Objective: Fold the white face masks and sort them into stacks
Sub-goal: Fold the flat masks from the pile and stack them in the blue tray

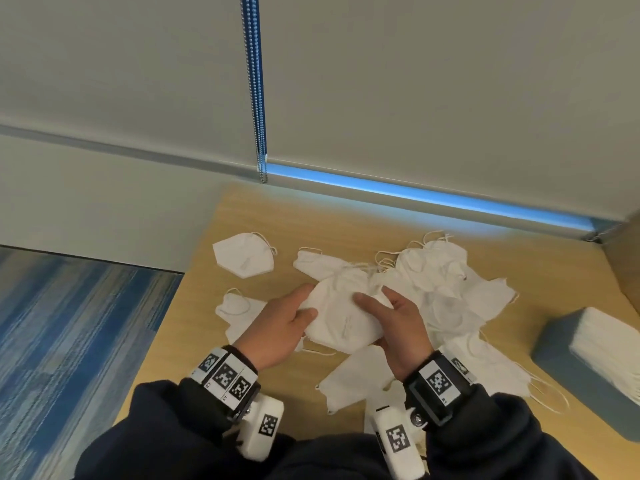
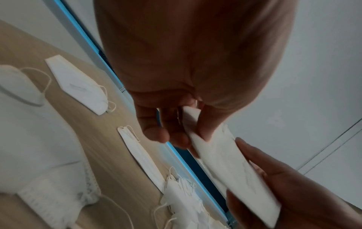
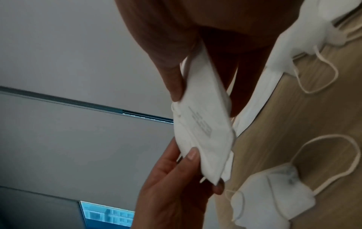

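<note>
Both hands hold one white face mask just above the wooden table, flattened in half. My left hand pinches its left end between thumb and fingers; in the left wrist view this left hand grips the mask by its edge. My right hand grips the right end, thumb on top. The right wrist view shows the printed side of the mask between thumb and fingers. One folded mask lies at the far left. Another mask lies beside my left hand.
A loose pile of masks spreads over the table's right half, ear loops trailing. More masks lie under my wrists. A blue-grey box of white sheets stands at the right edge. The table's left edge drops to blue carpet.
</note>
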Available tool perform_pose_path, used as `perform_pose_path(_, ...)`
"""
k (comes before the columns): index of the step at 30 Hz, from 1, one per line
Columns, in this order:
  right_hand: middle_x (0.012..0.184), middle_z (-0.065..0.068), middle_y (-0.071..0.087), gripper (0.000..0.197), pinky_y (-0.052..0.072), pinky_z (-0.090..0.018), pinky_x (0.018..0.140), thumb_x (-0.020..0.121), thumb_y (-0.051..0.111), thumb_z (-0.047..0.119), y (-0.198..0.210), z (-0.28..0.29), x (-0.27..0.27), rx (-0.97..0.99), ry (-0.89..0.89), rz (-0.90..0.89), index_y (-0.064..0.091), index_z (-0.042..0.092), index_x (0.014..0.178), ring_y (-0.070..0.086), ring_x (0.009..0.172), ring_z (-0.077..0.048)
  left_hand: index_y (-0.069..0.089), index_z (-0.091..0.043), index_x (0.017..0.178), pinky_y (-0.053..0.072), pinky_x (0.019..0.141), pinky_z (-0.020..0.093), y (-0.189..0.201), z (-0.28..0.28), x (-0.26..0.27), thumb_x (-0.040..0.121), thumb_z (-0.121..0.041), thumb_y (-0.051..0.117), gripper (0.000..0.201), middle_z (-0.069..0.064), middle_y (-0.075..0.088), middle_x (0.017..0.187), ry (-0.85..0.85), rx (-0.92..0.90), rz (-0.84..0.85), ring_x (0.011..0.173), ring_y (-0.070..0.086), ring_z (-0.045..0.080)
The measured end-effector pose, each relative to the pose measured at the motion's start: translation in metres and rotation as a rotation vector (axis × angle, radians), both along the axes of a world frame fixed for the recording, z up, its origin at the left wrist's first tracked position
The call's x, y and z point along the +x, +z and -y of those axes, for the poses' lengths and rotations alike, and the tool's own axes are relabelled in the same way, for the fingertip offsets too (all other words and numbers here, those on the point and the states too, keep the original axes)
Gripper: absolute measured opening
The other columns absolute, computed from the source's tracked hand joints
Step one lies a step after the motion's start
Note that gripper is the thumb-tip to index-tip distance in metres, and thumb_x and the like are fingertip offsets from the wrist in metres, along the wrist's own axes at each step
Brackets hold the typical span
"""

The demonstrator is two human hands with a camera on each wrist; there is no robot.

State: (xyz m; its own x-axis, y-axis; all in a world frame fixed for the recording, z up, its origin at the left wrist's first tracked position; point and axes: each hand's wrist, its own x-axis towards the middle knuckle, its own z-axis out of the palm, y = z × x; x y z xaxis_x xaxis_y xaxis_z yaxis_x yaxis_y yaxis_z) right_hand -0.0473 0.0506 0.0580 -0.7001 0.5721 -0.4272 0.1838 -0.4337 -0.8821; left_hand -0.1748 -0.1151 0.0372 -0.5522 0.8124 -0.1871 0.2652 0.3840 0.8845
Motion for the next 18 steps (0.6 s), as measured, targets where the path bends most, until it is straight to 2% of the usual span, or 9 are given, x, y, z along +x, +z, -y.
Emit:
perform_pose_path(1,0.093,-0.013,0.077,0.003,0.059,-0.041,0.076,0.086,0.077,0.011,0.001,-0.001,0.003,0.040,0.003,-0.012,0.078,0.012,0.085,0.074,0.088,-0.031,0.055,-0.034,0.134,0.055,0.081,0.031,0.001,0.001,0.000,0.105,-0.020,0.051,0.033,-0.011,0.071,0.101,-0.047,0.007,-0.004,0.087,0.066,0.004)
perform_pose_path(3,0.082,-0.013,0.075,0.015,0.057,-0.039,0.071,0.086,0.078,0.018,-0.001,-0.003,0.010,0.111,-0.009,-0.008,0.076,0.010,0.073,0.071,0.078,-0.031,0.059,-0.032,0.132,0.053,0.087,0.027,0.003,0.002,0.002,0.102,-0.018,0.058,0.033,-0.016,0.073,0.109,-0.098,0.032,0.020,0.099,0.067,0.002)
perform_pose_path(4,0.072,-0.012,0.068,0.029,0.051,-0.035,0.063,0.086,0.078,0.022,-0.004,-0.005,0.013,0.137,-0.022,0.006,0.068,0.011,0.062,0.063,0.068,-0.029,0.062,-0.031,0.130,0.052,0.086,0.022,0.005,0.002,0.004,0.099,-0.016,0.062,0.034,-0.017,0.073,0.110,-0.105,0.046,0.046,0.101,0.067,0.001)
perform_pose_path(6,0.065,-0.013,0.048,0.043,0.037,-0.031,0.057,0.086,0.080,0.026,-0.006,-0.005,0.021,0.166,-0.048,0.027,0.052,0.009,0.057,0.045,0.063,-0.026,0.066,-0.031,0.123,0.050,0.081,0.017,0.007,0.002,0.008,0.093,-0.014,0.071,0.035,-0.016,0.076,0.107,-0.107,0.062,0.096,0.099,0.069,0.001)
perform_pose_path(8,0.064,-0.013,0.039,0.049,0.031,-0.031,0.056,0.084,0.081,0.027,-0.010,-0.005,0.029,0.178,-0.059,0.039,0.046,0.008,0.057,0.038,0.062,-0.026,0.068,-0.031,0.115,0.052,0.079,0.021,0.007,0.000,0.014,0.088,-0.015,0.078,0.033,-0.013,0.077,0.101,-0.118,0.044,0.117,0.094,0.071,0.005)
perform_pose_path(10,0.063,-0.015,0.042,0.052,0.033,-0.032,0.057,0.083,0.083,0.029,-0.010,-0.005,0.038,0.169,-0.063,0.049,0.046,0.005,0.055,0.041,0.062,-0.026,0.070,-0.029,0.110,0.057,0.079,0.029,0.006,-0.002,0.020,0.086,-0.015,0.079,0.029,-0.010,0.077,0.099,-0.144,0.024,0.155,0.093,0.072,0.008)
perform_pose_path(12,0.070,-0.025,0.054,0.045,0.042,-0.037,0.062,0.083,0.083,0.024,-0.011,-0.008,0.046,0.156,-0.077,0.024,0.057,-0.009,0.065,0.053,0.067,-0.028,0.072,-0.030,0.107,0.060,0.073,0.031,0.004,-0.006,0.024,0.088,-0.014,0.077,0.026,-0.010,0.076,0.095,-0.183,0.006,0.202,0.088,0.071,0.010)
perform_pose_path(14,0.083,-0.023,0.069,0.020,0.050,-0.038,0.070,0.087,0.077,0.014,-0.007,-0.014,0.055,0.137,-0.109,-0.007,0.073,-0.006,0.085,0.064,0.076,-0.027,0.070,-0.035,0.106,0.060,0.069,0.033,0.004,-0.012,0.030,0.093,-0.016,0.071,0.023,-0.012,0.072,0.088,-0.247,-0.034,0.208,0.078,0.068,0.009)
perform_pose_path(18,0.078,-0.015,0.066,0.011,0.051,-0.034,0.071,0.093,0.063,0.003,0.004,-0.043,0.076,-0.026,-0.123,-0.026,0.073,-0.001,0.090,0.062,0.077,-0.027,0.056,-0.039,0.122,0.062,0.076,0.044,-0.005,-0.027,0.041,0.101,-0.027,0.057,0.024,-0.009,0.071,0.101,-0.297,-0.090,0.150,0.081,0.071,0.017)
